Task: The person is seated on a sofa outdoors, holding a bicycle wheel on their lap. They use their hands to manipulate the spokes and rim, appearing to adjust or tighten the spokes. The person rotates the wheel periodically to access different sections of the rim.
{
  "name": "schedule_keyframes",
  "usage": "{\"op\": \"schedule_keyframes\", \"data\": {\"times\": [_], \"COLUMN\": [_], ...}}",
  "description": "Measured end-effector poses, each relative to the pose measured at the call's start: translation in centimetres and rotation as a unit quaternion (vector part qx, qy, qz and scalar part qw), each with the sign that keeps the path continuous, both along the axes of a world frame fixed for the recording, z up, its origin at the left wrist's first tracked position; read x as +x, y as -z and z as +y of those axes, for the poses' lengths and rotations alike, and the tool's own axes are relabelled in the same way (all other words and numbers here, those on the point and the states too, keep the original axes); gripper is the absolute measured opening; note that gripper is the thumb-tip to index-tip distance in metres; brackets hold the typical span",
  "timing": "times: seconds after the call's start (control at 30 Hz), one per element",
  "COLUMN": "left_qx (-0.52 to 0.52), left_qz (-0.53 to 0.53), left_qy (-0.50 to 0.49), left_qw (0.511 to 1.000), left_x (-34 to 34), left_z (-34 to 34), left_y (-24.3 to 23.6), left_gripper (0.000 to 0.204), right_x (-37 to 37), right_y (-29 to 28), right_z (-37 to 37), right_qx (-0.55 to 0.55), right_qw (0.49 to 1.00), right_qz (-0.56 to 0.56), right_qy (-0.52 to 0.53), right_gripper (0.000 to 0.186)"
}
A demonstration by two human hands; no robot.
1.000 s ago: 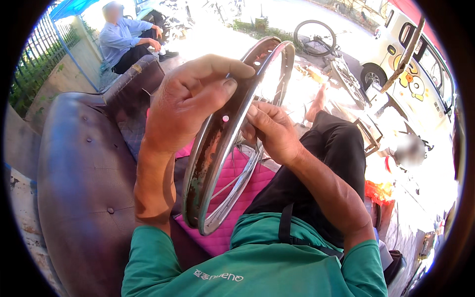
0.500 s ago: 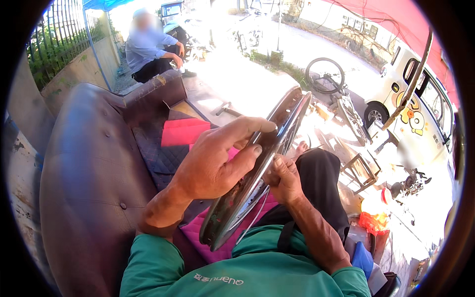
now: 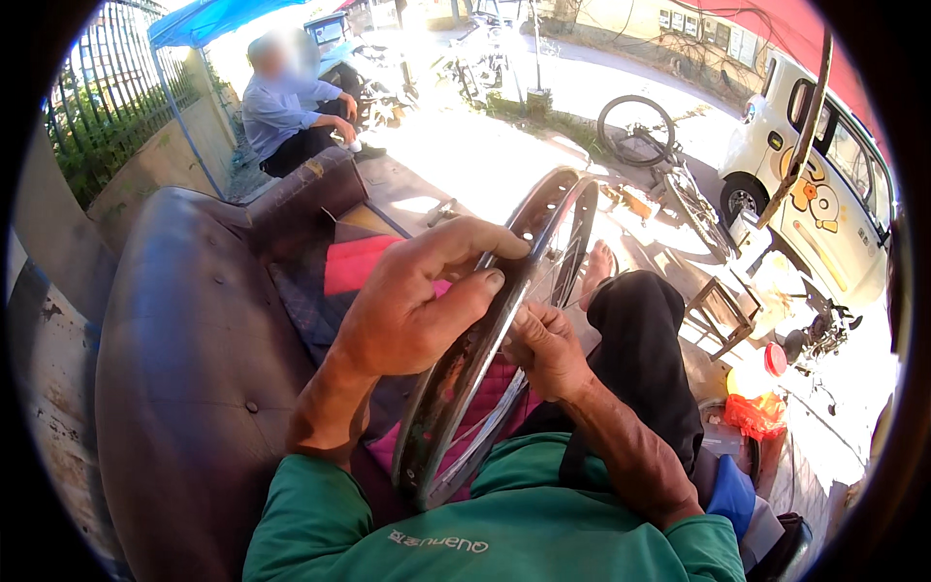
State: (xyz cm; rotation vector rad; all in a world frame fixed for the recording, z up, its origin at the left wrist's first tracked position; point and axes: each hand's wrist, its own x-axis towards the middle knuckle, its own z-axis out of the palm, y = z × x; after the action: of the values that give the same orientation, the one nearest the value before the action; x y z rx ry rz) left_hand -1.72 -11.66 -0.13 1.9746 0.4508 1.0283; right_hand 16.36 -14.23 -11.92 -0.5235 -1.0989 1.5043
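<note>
A worn bicycle wheel rim [image 3: 436, 412] with thin spokes [image 3: 572, 242] stands tilted against my lap, its brownish outer channel turned to the left. My left hand [image 3: 417, 291] bears on that channel: the index fingertip presses by a small bright spot at the rim's edge, and the thumb lies bent below it, with a gap between them. The other left fingers are mostly hidden. At the spoke side my right hand [image 3: 548, 354] is closed, thumb pressed against the curled index finger, seemingly pinching a spoke close to the rim. Its fingertips are partly behind the rim.
I sit on a brown padded sofa [image 3: 194, 388] with a pink cushion [image 3: 354, 264]. A person [image 3: 291, 107] sits beyond the armrest. A small wooden stool frame [image 3: 722, 315], a red-lidded container [image 3: 774, 359], a lying bicycle [image 3: 693, 209] and a white van [image 3: 824, 194] are to the right.
My view has shifted slightly. The wheel has turned or tilted a little, showing more of its spokes. Both hands stay at nearly the same place on the rim.
</note>
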Motion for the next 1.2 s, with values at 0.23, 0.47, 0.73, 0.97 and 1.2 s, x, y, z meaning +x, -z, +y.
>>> {"op": "schedule_keyframes", "data": {"times": [0.23, 0.47, 0.73, 0.97, 1.2], "left_qx": [0.068, 0.167, 0.192, 0.272, 0.296], "left_qz": [0.031, 0.032, 0.031, 0.124, 0.116], "left_qy": [-0.041, -0.072, -0.064, -0.052, -0.09], "left_qw": [0.996, 0.983, 0.979, 0.953, 0.944], "left_x": [0.8, 0.0, -0.4, -1.2, -0.6], "left_z": [-0.5, -1.1, -2.3, -3.8, -4.6], "left_y": [-0.8, -0.9, -0.7, -2.5, -1.9], "left_gripper": [0.025, 0.022, 0.018, 0.031, 0.028], "right_x": [0.7, -0.2, 0.3, 1.6, 1.8], "right_y": [-1.8, -3.7, -3.9, -3.6, -4.1], "right_z": [-0.2, -0.3, -1.5, -2.1, -3.3], "right_qx": [0.034, 0.076, 0.098, 0.101, 0.144], "right_qw": [0.999, 0.996, 0.995, 0.993, 0.987], "right_qz": [0.023, 0.016, 0.033, 0.05, 0.026], "right_qy": [0.028, 0.033, -0.012, -0.024, -0.065], "right_gripper": [0.028, 0.02, 0.011, 0.022, 0.028]}}
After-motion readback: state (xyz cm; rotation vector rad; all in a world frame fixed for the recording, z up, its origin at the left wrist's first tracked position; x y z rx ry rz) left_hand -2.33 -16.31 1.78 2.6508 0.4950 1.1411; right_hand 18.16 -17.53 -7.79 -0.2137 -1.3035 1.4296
